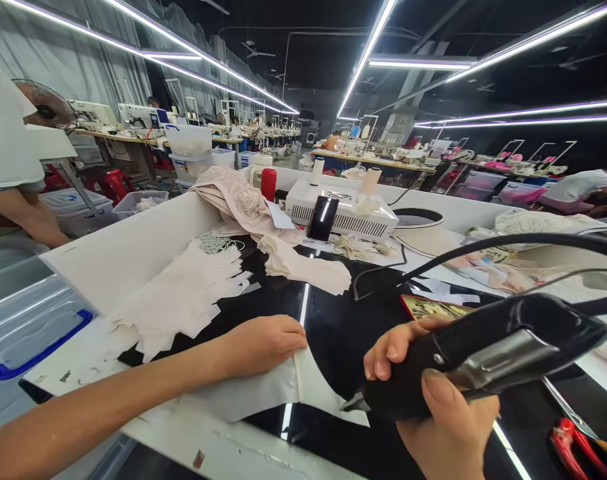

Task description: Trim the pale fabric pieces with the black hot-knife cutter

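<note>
My left hand [268, 343] is closed, its fingers pressed together on a pale fabric piece [263, 393] with a narrow raised strip. That piece lies on a glossy black work surface [333, 333]. In my right hand [448, 413] is a black corded hand tool [488, 347] with a silver metal lever along its side; my fingers wrap round its body. The tool's small metal tip [354, 402] is at the right end of the fabric piece, and I cannot tell if it touches. A stack of cream fabric pieces [183, 287] fans out beyond my left forearm.
More cream pieces [308, 267] lie ahead, near a phone [322, 218] leaning on a white vented box [341, 210]. The tool's black cable [483, 243] arches across the right. Red-handled pliers [573, 443] lie at right. A person's arm [28, 213] is at far left.
</note>
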The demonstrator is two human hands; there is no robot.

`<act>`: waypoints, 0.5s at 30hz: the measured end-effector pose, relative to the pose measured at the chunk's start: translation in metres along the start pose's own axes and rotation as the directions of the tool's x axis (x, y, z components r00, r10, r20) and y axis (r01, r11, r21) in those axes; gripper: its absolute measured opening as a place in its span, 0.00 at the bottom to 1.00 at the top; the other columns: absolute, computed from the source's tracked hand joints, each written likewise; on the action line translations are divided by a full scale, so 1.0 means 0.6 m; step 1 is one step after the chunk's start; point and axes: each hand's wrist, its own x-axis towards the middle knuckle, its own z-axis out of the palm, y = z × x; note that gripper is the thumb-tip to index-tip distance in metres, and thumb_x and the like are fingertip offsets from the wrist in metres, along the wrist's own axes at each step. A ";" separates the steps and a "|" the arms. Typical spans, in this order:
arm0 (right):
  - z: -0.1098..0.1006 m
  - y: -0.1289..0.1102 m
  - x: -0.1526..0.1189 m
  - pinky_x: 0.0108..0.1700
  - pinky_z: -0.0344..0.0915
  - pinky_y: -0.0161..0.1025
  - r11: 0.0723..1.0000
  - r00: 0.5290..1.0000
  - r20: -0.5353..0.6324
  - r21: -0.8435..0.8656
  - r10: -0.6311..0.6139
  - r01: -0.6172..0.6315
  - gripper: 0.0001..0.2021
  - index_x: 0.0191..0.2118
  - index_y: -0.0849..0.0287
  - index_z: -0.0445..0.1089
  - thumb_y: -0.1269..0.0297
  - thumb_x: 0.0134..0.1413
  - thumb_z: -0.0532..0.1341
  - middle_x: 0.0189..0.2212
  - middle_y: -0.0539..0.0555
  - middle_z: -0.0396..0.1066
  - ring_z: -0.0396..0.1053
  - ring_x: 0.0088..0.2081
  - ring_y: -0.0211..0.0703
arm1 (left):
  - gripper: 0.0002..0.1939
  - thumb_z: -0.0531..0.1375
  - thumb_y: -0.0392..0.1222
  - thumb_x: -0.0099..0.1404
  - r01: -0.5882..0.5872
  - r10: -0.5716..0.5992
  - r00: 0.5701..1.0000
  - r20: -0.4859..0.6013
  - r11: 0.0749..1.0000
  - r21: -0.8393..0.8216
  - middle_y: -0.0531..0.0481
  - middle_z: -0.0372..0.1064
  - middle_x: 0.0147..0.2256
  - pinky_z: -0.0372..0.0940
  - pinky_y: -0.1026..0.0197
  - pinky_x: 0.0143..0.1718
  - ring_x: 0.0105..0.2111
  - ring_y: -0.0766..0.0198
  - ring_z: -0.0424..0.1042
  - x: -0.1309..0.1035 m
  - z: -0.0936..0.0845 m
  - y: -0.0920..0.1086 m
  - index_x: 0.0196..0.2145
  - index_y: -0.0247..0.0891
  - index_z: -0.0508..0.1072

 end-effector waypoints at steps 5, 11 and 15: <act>0.003 -0.010 0.001 0.24 0.73 0.38 1.000 1.000 -0.016 -0.005 0.018 -0.018 0.18 0.47 0.52 0.71 0.55 0.54 0.73 0.27 0.47 0.71 0.70 0.23 0.39 | 0.11 0.56 0.28 0.76 -0.014 0.014 1.000 0.008 1.000 -0.009 0.43 0.77 0.50 0.73 0.59 0.56 0.52 0.58 0.77 -0.011 0.002 0.004 0.49 0.33 0.77; 0.019 0.001 0.035 0.22 0.70 0.38 1.000 0.998 -0.057 -0.026 -0.002 0.001 0.18 0.45 0.52 0.70 0.56 0.51 0.73 0.25 0.45 0.70 0.67 0.22 0.39 | 0.12 0.56 0.26 0.75 -0.024 0.025 1.000 -0.013 0.999 0.045 0.43 0.78 0.49 0.74 0.61 0.53 0.53 0.57 0.77 -0.016 0.009 0.007 0.49 0.34 0.77; 0.041 0.027 0.066 0.23 0.70 0.38 0.999 0.995 -0.100 -0.037 -0.026 0.023 0.17 0.44 0.52 0.70 0.59 0.50 0.73 0.25 0.45 0.70 0.66 0.22 0.39 | 0.12 0.56 0.25 0.74 -0.017 0.020 0.999 -0.039 0.997 0.073 0.44 0.78 0.49 0.74 0.61 0.51 0.53 0.57 0.77 -0.017 0.010 0.014 0.48 0.34 0.76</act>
